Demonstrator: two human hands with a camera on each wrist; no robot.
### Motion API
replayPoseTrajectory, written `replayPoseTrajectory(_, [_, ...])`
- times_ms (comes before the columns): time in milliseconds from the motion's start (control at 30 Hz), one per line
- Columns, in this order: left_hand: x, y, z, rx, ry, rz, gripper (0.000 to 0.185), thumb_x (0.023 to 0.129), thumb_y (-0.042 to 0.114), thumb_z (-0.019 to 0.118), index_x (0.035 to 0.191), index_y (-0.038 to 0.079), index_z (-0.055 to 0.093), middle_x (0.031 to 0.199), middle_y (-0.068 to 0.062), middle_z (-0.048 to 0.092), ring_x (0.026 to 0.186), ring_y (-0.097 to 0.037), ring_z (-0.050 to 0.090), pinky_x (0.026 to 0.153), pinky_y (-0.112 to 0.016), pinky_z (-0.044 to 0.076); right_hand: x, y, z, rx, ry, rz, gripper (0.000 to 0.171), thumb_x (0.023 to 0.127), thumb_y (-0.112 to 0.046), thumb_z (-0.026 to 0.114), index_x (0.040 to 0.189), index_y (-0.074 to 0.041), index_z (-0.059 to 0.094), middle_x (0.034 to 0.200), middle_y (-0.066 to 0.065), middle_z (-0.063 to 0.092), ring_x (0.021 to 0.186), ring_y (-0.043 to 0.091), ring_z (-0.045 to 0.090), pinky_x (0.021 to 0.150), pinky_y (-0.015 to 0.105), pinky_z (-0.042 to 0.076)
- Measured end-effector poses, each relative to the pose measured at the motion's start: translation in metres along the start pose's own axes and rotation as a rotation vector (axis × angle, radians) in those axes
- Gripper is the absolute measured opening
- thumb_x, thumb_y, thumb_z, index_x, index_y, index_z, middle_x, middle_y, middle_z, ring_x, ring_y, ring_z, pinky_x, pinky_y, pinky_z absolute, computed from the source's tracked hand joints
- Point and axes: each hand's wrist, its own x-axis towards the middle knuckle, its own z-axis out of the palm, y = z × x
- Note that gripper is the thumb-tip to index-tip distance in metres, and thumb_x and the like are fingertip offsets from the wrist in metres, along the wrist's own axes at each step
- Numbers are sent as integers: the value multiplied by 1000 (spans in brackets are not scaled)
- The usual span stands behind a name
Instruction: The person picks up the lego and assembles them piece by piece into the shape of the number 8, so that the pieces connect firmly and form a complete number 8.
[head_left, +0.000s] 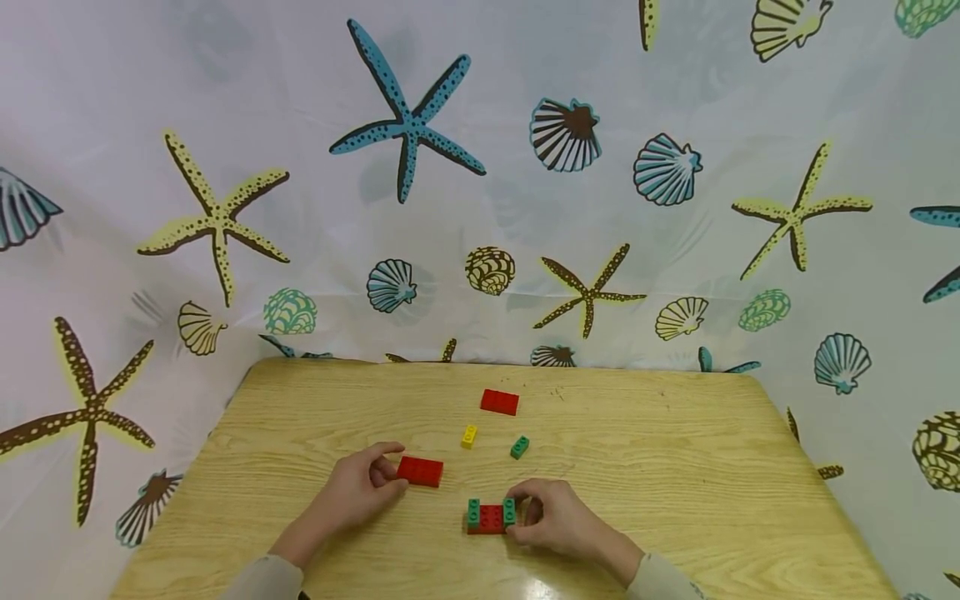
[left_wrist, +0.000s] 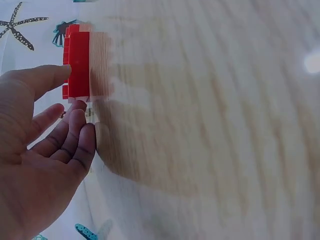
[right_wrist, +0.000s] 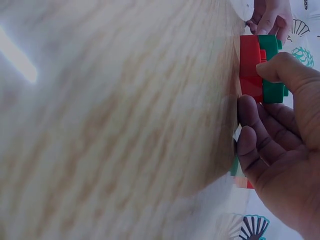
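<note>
Between the thumb and index finger of my left hand is the left end of a red building brick lying on the table. The left wrist view shows the thumb against the side of this brick, with the other fingers curled below it. My right hand pinches the right end of another red brick, which carries a small green brick on its left end and a second green brick on its right end. In the right wrist view, the thumb presses where red and green meet.
Farther back on the wooden table lie a third red brick, a small yellow brick and a loose green brick. A white curtain printed with starfish and shells hangs behind the table and along its sides.
</note>
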Motion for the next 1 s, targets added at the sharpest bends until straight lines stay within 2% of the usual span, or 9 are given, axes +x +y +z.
replayPoseTrajectory(467, [8, -3, -2, 1, -76, 34, 54, 94, 16, 81, 142, 1, 63, 95, -3, 66, 74, -10, 51, 67, -23, 45, 1, 2, 1, 3, 14, 14, 40, 92, -18, 81, 127, -5, 71, 102, 1, 72, 74, 2, 62, 63, 20, 53])
replayPoseTrajectory(633, [11, -2, -1, 24, -90, 20, 54, 94, 15, 81, 143, 4, 63, 95, -1, 65, 74, -11, 51, 66, -24, 45, 1, 1, 1, 0, 15, 23, 39, 92, -18, 80, 127, -5, 71, 102, 1, 72, 74, 2, 62, 63, 20, 52])
replayPoseTrajectory(1000, [10, 4, 1, 37, -81, -8, 40, 93, 15, 82, 130, 6, 72, 93, -2, 65, 77, -15, 50, 67, -25, 43, 0, -1, 0, -5, 11, 21, 39, 92, -18, 79, 129, -5, 71, 98, 3, 73, 73, 1, 62, 63, 19, 52])
